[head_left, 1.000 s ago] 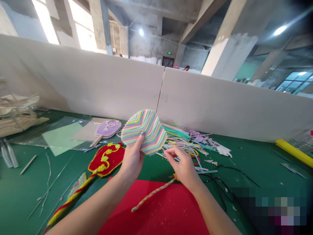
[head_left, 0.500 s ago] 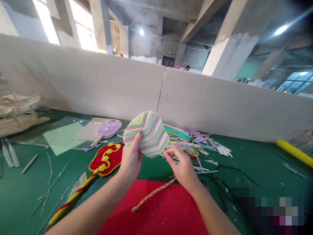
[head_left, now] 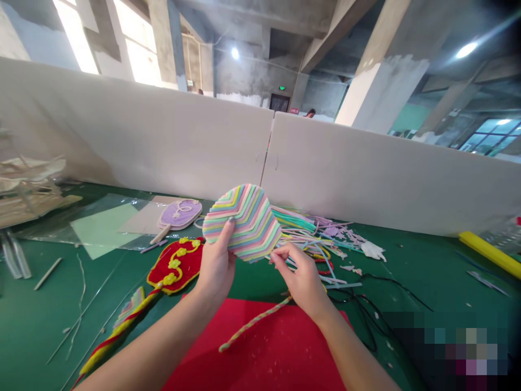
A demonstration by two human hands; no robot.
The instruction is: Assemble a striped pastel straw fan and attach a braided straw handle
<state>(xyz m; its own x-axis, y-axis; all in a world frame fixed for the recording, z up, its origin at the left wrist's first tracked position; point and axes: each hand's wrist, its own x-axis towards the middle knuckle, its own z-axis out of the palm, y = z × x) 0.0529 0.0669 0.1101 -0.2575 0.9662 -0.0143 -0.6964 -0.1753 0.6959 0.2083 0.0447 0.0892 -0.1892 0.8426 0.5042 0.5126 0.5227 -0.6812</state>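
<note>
A rounded piece with pastel zigzag stripes (head_left: 252,222) is held up above the table by my left hand (head_left: 220,260), thumb across its front. My right hand (head_left: 301,277) is pinched at the piece's lower right edge; what its fingertips hold, if anything, is too small to tell. Beneath the hands, a twisted pastel cord (head_left: 254,325) lies over a red sheet (head_left: 260,364), its right end hidden behind my right hand. To the left of my left hand rests a red fan with yellow flowers (head_left: 163,266) and a twisted yellow and red handle.
Colored strips (head_left: 297,220) and purple scraps lie behind my right hand. Black cables (head_left: 366,312) run to its right. A purple fan (head_left: 179,214) and a pale green sheet (head_left: 106,231) are at the left. White panels (head_left: 163,130) stand along the back; a yellow bar (head_left: 492,255) is far right.
The striped piece and my left hand have shifted very slightly left. Both hands otherwise keep the same pose.
</note>
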